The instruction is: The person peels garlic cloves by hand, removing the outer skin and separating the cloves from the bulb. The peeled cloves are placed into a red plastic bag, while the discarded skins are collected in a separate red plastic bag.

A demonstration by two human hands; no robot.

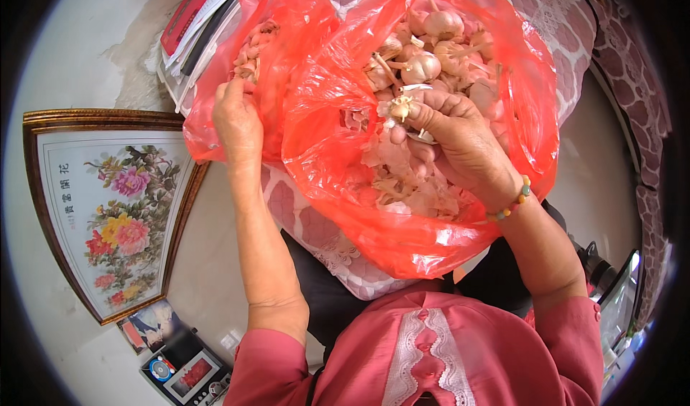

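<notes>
My right hand [453, 136], with a beaded bracelet at the wrist, grips a partly broken garlic bulb [401, 108] between thumb and fingers. It is over a large red plastic bag [334, 190] that lies open. In that bag are whole garlic bulbs [421, 68] with stalks towards the far side, and loose papery garlic skins [415, 185] on the near side. My left hand [237, 114] is at the opening of a smaller red plastic bag [296, 23], in which peeled or separated garlic cloves [250, 52] show. Its fingertips are partly hidden, so what they hold is unclear.
Both bags rest on a quilted, pink-and-white patterned cover [302, 206]. Books and papers [197, 23] are stacked at the far left beside the wall. A framed flower picture [124, 206] stands at the left. More patterned padding [636, 88] curves along the right.
</notes>
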